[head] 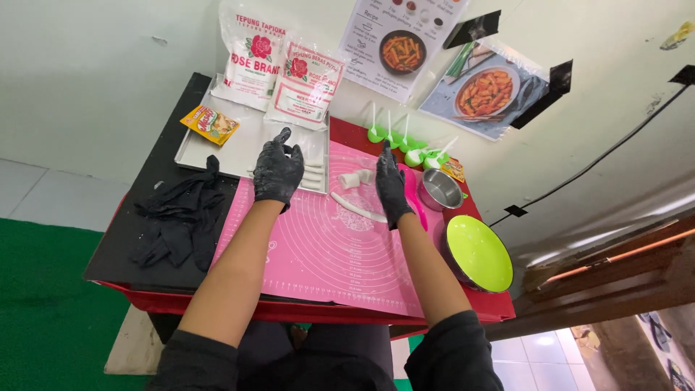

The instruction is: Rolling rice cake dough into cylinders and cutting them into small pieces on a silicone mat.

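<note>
Both gloved hands open, empty: left hand [277,171] over steel tray [210,148], right hand [392,185] by soft dough rope [357,208].

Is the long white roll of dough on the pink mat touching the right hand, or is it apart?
Cannot tell. In the head view the long dough roll ends right at the right hand, which covers that end, so neither contact nor a gap shows on the pink mat.

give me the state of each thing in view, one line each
left hand in black glove: fingers raised over the metal tray, holding nothing visible
right hand in black glove: flat on the mat, by the dough
long white dough rope: lying on the mat, uncut
short white dough pieces: cut, on the mat
pink silicone mat: spread flat
small steel bowl: upright
two white flour bags: leaning on the wall
</note>
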